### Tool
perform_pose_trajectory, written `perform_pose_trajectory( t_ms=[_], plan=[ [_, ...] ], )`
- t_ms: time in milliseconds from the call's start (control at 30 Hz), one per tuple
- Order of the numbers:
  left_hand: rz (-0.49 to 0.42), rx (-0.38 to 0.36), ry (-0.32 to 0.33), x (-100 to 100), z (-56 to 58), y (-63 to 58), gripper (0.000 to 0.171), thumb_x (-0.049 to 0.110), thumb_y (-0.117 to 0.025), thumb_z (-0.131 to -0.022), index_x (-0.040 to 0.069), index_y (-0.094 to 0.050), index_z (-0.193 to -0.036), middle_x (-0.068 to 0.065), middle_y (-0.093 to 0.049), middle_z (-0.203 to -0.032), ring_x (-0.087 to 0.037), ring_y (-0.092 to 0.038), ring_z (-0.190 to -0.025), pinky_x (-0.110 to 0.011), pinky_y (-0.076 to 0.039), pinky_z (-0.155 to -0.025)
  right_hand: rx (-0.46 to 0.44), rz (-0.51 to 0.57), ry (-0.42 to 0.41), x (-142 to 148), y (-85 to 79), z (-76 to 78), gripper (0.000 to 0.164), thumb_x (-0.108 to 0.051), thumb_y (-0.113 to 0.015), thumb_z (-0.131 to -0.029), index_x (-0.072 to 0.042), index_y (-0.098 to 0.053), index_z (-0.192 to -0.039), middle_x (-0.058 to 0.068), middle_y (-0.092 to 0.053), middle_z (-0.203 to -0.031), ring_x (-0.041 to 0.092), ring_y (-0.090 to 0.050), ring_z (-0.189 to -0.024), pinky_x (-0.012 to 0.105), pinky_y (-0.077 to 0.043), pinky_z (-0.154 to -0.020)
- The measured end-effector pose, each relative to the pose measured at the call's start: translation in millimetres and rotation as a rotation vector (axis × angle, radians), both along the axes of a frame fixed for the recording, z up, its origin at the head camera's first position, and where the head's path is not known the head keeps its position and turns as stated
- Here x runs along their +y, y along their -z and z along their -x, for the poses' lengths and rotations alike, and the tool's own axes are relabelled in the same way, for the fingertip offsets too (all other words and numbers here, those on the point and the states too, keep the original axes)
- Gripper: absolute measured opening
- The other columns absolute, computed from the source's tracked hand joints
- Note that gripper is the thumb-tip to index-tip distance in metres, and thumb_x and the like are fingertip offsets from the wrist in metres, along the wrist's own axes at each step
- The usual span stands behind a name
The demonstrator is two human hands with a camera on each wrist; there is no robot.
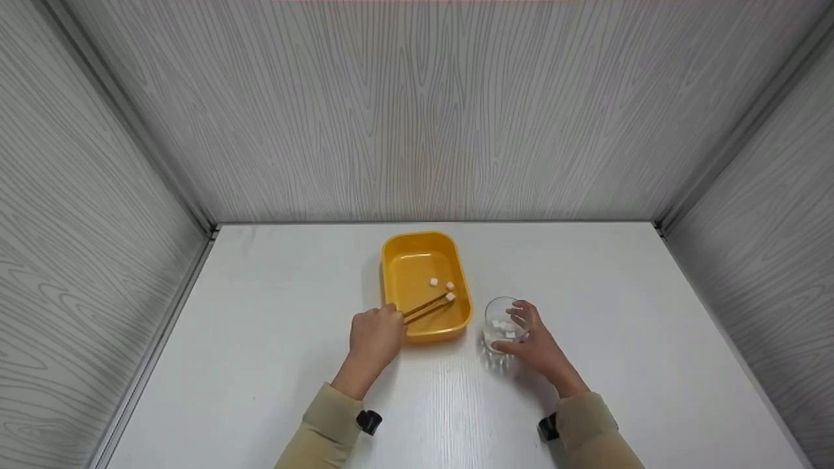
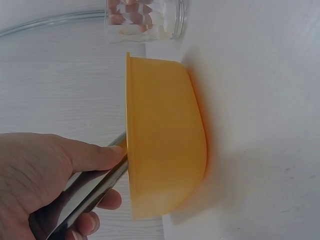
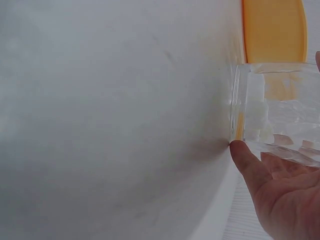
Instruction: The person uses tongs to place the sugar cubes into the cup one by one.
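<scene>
My left hand (image 1: 378, 335) grips a pair of metal tongs (image 2: 82, 200), thumb on one side and fingers curled on the other. The tongs reach over the near rim of a yellow tray (image 1: 417, 335). At their tips, inside the tray, is a small white cube (image 1: 449, 297). Two more cubes lie close by, one (image 1: 450, 285) just beyond the tips and another (image 1: 434, 282) further left. Right of the tray, my right hand (image 1: 537, 342) holds a clear drinking glass (image 3: 280, 107) standing on the table, thumb low near its base. Several white cubes (image 1: 510, 334) are inside the glass.
The white table (image 1: 280, 293) is enclosed by a grey wood-grain panel (image 1: 417, 117) at the back and others at the left (image 1: 85, 260) and right (image 1: 769, 215). A dark band (image 1: 369, 421) sits on each wrist.
</scene>
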State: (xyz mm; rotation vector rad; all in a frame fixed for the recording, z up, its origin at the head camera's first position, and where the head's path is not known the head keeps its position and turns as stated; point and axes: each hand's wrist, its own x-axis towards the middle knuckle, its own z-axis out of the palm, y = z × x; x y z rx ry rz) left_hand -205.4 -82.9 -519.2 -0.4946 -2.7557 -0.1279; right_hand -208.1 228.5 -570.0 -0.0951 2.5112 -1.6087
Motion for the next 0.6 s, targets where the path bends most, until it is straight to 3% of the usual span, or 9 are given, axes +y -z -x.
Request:
perform_pose_trajectory(
  t_ms=[600],
  plan=[
    [-0.009,-0.052,-0.047,-4.4,-3.9,-1.6,0.018,0.020,-0.077,-0.083,0.005,-0.073,-0.074,-0.003,-0.060,-0.065,-0.020,-0.058,-0.052,-0.036,-0.046,-0.046,0.008,-0.004,-0.007,0.5,-0.1,0.3,0.098,-0.025,-0.088,-0.074,-0.011,-0.024,-0.147,0.014,-0.038,-0.150,0.032,-0.029,-0.142,0.055,-0.029,-0.108]
  ],
)
